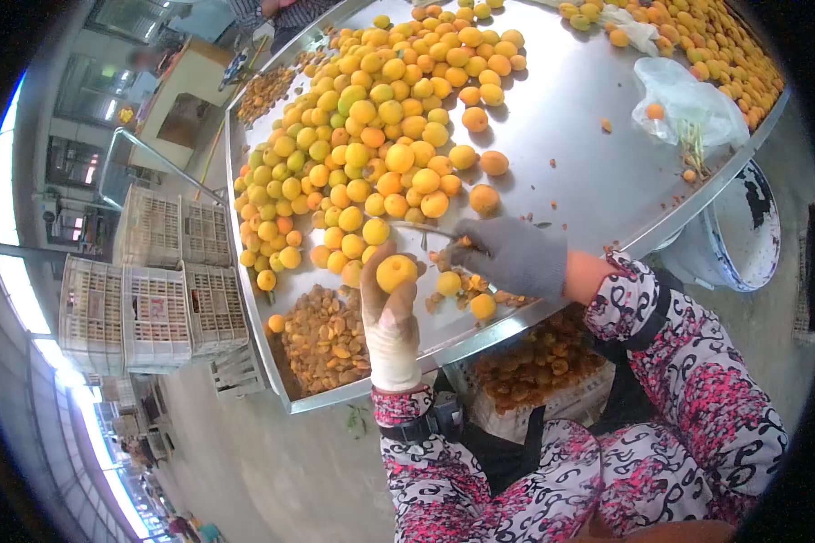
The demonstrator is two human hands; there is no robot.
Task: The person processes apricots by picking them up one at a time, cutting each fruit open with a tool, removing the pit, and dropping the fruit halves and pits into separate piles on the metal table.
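Note:
My left hand [391, 317], in a pale stained glove, holds a yellow-orange apricot [396, 272] upright between its fingers. My right hand [513, 255], in a grey glove, is closed round a knife [423, 227] whose thin blade points left, above the held apricot. Beyond both hands a large heap of whole apricots [362, 154] covers the left part of the metal table [552, 118]. Left of my left hand lies a pile of apricot pits [321, 339]. Orange scraps and a few apricots lie below my right hand.
Under the table's near edge stands a crate of orange pieces [534, 366]. A white bucket [743, 226] is at the right. Plastic crates [158, 308] are stacked at the left. A clear plastic bag [684, 104] lies on the table, and a person [290, 16] is at the far side.

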